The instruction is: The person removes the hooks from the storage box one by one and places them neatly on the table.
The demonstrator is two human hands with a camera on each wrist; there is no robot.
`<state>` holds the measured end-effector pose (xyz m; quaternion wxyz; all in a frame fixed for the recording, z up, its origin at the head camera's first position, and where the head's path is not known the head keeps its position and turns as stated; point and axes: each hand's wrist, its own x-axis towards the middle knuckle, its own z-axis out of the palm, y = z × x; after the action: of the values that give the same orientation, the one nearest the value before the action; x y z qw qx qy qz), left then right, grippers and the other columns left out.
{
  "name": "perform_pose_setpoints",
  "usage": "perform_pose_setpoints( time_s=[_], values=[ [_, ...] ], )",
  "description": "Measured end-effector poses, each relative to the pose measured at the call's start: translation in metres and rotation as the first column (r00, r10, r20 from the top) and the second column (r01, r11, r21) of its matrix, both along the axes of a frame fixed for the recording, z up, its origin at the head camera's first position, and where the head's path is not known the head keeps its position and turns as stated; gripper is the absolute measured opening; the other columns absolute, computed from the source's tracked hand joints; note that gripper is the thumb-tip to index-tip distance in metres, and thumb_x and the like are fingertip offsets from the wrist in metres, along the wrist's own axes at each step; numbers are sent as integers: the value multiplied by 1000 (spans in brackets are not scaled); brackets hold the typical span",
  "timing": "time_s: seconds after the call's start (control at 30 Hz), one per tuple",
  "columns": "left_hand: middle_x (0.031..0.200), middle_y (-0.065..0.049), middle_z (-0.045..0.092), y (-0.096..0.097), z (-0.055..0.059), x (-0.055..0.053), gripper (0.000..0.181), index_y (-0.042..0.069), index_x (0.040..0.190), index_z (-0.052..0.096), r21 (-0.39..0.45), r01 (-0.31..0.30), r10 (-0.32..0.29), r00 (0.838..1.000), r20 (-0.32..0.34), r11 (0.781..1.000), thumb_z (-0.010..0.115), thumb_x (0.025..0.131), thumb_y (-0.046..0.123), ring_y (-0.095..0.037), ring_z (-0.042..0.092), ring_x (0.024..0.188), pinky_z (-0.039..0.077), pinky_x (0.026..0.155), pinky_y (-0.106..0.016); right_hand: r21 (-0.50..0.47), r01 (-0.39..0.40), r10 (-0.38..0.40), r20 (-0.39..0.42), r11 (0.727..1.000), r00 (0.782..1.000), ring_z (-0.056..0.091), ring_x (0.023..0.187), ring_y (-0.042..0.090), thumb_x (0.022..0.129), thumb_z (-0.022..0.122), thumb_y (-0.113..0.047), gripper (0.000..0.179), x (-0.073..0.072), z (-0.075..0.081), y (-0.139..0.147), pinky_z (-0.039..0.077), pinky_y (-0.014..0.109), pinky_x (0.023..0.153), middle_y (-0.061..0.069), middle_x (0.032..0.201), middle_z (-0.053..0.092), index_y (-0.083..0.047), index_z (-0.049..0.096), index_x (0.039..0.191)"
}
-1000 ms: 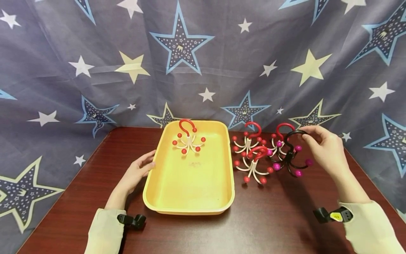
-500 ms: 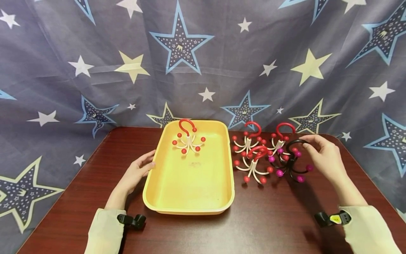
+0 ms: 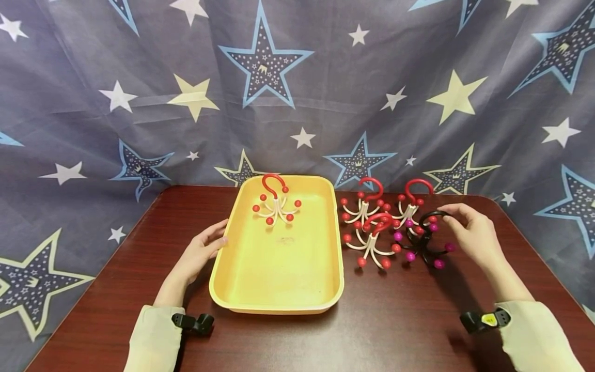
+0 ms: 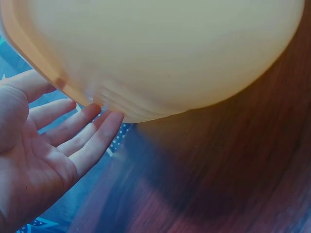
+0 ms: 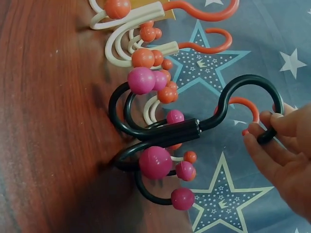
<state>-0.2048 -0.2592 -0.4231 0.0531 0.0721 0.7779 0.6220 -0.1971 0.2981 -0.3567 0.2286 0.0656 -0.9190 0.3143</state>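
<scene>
My right hand (image 3: 476, 235) pinches the tip of the curved hook on a black multi-arm hook hanger (image 5: 175, 133) with magenta ball ends, which stands upright. In the right wrist view its curled arms are right at the wooden table. My left hand (image 3: 197, 256) rests against the left side of a yellow tray (image 3: 279, 274). In the left wrist view the left fingers (image 4: 92, 141) are fairly straight, their tips at the tray's outer wall. Inside the tray's far end stands a white hook hanger (image 3: 277, 209) with red balls and a red hook.
Right of the tray, a front white-and-red hanger (image 3: 372, 245), a back one (image 3: 364, 209) and another by the black hanger (image 3: 409, 211) stand close together. A star-patterned cloth (image 3: 302, 77) hangs behind the dark wooden table (image 3: 381, 330).
My right hand has lowered the black hanger toward the table, beside the white-and-red ones, still pinching its hook. My left hand and the tray have stayed put.
</scene>
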Motion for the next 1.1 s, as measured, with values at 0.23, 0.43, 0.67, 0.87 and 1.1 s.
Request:
perform_pose_setpoints(
  time_s=[0.23, 0.43, 0.67, 0.87, 1.1],
  values=[
    [134, -23, 41, 0, 0, 1, 54, 9, 142, 30, -3, 3, -3, 1000, -1, 1000, 51, 93, 17, -23, 58, 106, 52, 77, -27, -6, -12, 12, -3, 1000, 1000, 46, 71, -13, 88, 58, -13, 21, 2, 0, 0, 36, 17, 60, -15, 90, 62, -11, 64, 108],
    [134, -23, 42, -1, 0, 0, 53, 9, 142, 30, 5, 6, -6, 1000, -4, 1000, 51, 93, 17, -21, 58, 104, 52, 77, -26, -28, -69, 69, -10, 997, 998, 46, 87, -16, 88, 56, -10, 21, -1, 12, -13, 34, 11, 70, 4, 101, 66, -14, 64, 108],
    [134, -23, 42, 0, 1, 0, 54, 9, 142, 30, 4, 4, -4, 1000, -5, 1000, 51, 93, 17, -22, 58, 105, 52, 77, -26, -85, -130, 129, -17, 988, 991, 53, 72, -9, 89, 55, -7, 20, -10, 31, -45, 40, 11, 60, 8, 100, 66, -11, 65, 106],
    [134, -23, 41, 0, -1, -1, 53, 9, 142, 30, 0, 4, -4, 1000, -2, 1000, 51, 93, 17, -24, 57, 106, 52, 77, -26, -101, -198, 196, -28, 975, 980, 58, 78, -3, 89, 55, -8, 18, -23, 37, -73, 42, 10, 63, 9, 99, 67, -8, 64, 105],
    [134, -24, 40, -1, -2, -1, 54, 9, 142, 30, -10, 4, -4, 1000, -1, 1000, 51, 93, 18, -22, 57, 106, 51, 78, -26, -127, -239, 238, -16, 963, 971, 63, 87, 8, 90, 54, -11, 18, -35, 40, -101, 43, 11, 67, 9, 99, 68, -8, 64, 105]
  ],
)
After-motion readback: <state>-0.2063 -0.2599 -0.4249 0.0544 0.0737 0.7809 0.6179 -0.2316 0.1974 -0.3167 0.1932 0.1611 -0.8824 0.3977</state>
